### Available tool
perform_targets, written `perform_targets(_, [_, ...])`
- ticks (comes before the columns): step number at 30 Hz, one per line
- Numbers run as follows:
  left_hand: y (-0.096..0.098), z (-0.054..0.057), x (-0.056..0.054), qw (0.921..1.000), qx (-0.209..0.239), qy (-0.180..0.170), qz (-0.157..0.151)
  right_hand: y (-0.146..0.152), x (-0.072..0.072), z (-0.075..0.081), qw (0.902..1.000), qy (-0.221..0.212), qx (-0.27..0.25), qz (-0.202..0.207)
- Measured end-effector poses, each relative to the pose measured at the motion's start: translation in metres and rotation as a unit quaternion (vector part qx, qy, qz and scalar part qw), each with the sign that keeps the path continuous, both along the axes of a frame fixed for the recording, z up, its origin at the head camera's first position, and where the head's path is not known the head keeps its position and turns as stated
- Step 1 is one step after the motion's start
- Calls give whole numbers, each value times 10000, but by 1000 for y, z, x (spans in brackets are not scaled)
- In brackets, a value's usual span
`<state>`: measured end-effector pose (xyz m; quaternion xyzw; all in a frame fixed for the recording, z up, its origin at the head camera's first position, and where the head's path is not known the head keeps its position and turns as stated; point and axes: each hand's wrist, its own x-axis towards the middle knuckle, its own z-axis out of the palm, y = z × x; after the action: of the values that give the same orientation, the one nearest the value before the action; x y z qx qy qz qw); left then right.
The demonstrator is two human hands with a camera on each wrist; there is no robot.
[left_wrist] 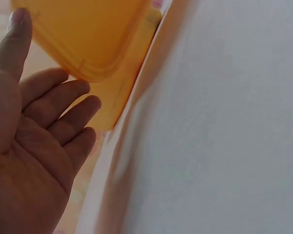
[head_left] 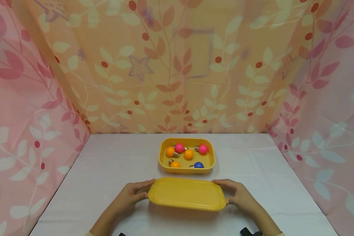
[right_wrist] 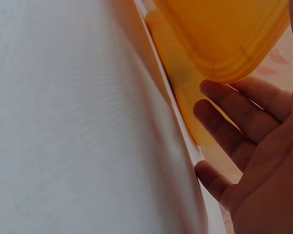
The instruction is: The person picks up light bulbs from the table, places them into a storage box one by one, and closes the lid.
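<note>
A yellow plastic lid (head_left: 187, 194) is held between both hands, lifted over the white cloth with its near edge dipping lower on the right. My left hand (head_left: 132, 193) pinches its left end between thumb and fingertips, and my right hand (head_left: 237, 194) grips the right end the same way. In the left wrist view the thumb lies along one edge of the lid (left_wrist: 88, 34) and fingertips meet its corner. The right wrist view has fingertips at the other corner of the lid (right_wrist: 229, 29), with that thumb mostly hidden.
Just beyond the lid stands an open yellow container (head_left: 186, 170). Inside lie several small bulbs: orange (head_left: 188, 154), pink (head_left: 203, 149) and a blue one (head_left: 199, 165). Patterned cloth walls (head_left: 177, 108) enclose the table (head_left: 112, 157) at the back and sides.
</note>
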<state>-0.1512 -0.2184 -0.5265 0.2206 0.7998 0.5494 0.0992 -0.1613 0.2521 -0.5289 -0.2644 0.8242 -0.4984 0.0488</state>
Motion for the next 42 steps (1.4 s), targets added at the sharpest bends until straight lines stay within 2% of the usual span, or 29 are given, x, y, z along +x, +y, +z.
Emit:
perform_targets(4, [4, 0, 1, 9994, 251, 33, 255, -1, 0, 1, 9998, -129, -114, -117])
perform_targets(9, [9, 0, 2, 9965, 506, -7, 659, -1, -1, 0, 9985, -104, -543, 16])
perform_targets(14, [14, 0, 4, 9931, 576, 194, 1003, -2, 0, -1, 9965, -48, -830, 41])
perform_targets(20, [17, -1, 5, 9907, 667, 338, 1141, -2, 1, 0, 9965, 90, -781, -287])
perform_targets(23, [18, -1, 4, 9901, 801, 365, 1091, -2, 0, -1, 9962, 338, -753, -296])
perform_targets(26, [18, -2, 3, 9889, 875, 411, 1129, -3, -1, -2, 9932, 774, -856, -168])
perform_targets(28, [19, -1, 4, 9879, 874, 461, 1192, -3, -2, -3, 9883, 1137, -1015, -48])
perform_targets(31, [19, 1, 4, 9850, 853, 621, 1366, -4, -2, -4, 9798, 1577, -1228, -95])
perform_targets(34, [21, 5, 3, 9811, 824, 956, 1466, -6, -2, -3, 9705, 1970, -1368, -230])
perform_targets(38, [24, 10, 1, 9768, 863, 1345, 1427, -10, -2, 0, 9592, 2371, -1514, -286])
perform_targets(42, [29, 17, -1, 9737, 861, 1306, 1656, -16, 3, 14, 9528, 2616, -1450, -530])
